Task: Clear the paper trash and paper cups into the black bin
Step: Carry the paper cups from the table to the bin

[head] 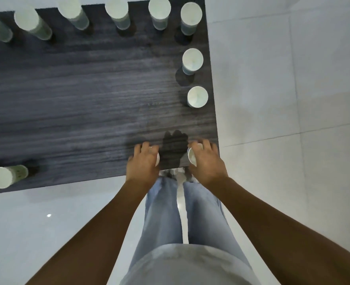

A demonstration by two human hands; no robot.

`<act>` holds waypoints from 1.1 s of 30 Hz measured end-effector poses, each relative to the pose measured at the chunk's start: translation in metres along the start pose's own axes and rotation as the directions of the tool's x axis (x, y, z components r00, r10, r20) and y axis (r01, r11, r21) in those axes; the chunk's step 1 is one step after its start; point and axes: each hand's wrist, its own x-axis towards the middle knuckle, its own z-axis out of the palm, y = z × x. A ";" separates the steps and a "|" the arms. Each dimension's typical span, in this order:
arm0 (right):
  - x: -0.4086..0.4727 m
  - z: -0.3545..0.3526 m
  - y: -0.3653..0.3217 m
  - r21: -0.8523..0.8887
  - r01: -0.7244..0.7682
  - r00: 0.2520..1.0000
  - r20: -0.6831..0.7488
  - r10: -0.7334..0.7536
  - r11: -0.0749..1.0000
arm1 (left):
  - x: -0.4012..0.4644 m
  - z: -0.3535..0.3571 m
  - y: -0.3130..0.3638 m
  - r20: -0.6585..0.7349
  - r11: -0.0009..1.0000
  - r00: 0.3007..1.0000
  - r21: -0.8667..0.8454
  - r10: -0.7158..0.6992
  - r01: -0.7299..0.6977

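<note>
The left hand (143, 161) has its fingers curled around a small white paper cup (157, 159), of which only a thin part of the rim shows at the inner side of the hand. The right hand (207, 161) holds in the same way a second small white paper cup (191, 156); its open mouth is turned toward the left hand. Both cups are over the near edge of the dark grey wood-grain table (87, 99), and whether they touch the table top cannot be told. Between the two hands lies a dark shadow on the table.

Beyond the right hand, along the right edge of the table, stand three white paper cups upright in a line: the nearest cup (197, 97), the middle cup (192, 59) and the corner cup (191, 15). From the corner cup a row of similar cups (116, 9) goes to the left along the far edge of the table, well apart from both hands. Far to the left of the left hand, near the front edge, one more white paper cup (2, 177) stands at the border of the view.

Under the hands are seen the person's legs in light blue jeans (163, 212) and a grey shirt (186, 264). Around the table is a floor of light grey tiles (293, 79).
</note>
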 end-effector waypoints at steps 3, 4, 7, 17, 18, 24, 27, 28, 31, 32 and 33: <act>-0.031 -0.020 0.004 0.075 -0.064 0.995 -0.074 0.069 0.995 | -0.013 -0.027 0.025 0.034 0.993 0.996 0.088 0.082 -0.084; -0.043 -0.027 0.006 0.097 -0.083 0.991 -0.094 0.093 0.992 | -0.017 -0.036 0.035 0.045 0.989 0.994 0.100 0.103 -0.107; -0.081 -0.048 0.018 0.152 -0.136 0.975 -0.152 0.159 0.979 | -0.031 -0.058 0.071 0.070 0.970 0.980 0.141 0.187 -0.196; -0.239 -0.069 0.134 0.373 -0.309 0.856 -0.292 0.427 0.875 | -0.113 -0.049 0.252 0.200 0.714 0.802 0.370 0.563 -0.594; -0.258 -0.066 0.150 0.397 -0.325 0.838 -0.300 0.456 0.858 | -0.125 -0.040 0.272 0.225 0.682 0.780 0.385 0.583 -0.621; -0.390 -0.028 0.266 0.524 -0.420 0.707 -0.323 0.629 0.741 | -0.217 0.044 0.398 0.317 0.517 0.642 0.399 0.698 -0.758; -0.463 -0.001 0.330 0.580 -0.477 0.621 -0.310 0.720 0.660 | -0.271 0.097 0.466 0.354 0.424 0.558 0.389 0.751 -0.818; -0.487 0.009 0.349 0.601 -0.492 0.593 -0.298 0.748 0.630 | -0.289 0.114 0.487 0.368 0.393 0.528 0.382 0.765 -0.836; -0.554 0.036 0.401 0.658 -0.534 0.512 -0.249 0.822 0.531 | -0.340 0.161 0.548 0.427 0.292 0.440 0.370 0.790 -0.882; -0.574 0.044 0.417 0.681 -0.542 0.479 -0.232 0.847 0.493 | -0.355 0.175 0.568 0.452 0.253 0.412 0.371 0.792 -0.894; -0.592 0.051 0.431 0.704 -0.545 0.444 -0.219 0.869 0.456 | -0.369 0.188 0.587 0.477 0.213 0.383 0.372 0.791 -0.904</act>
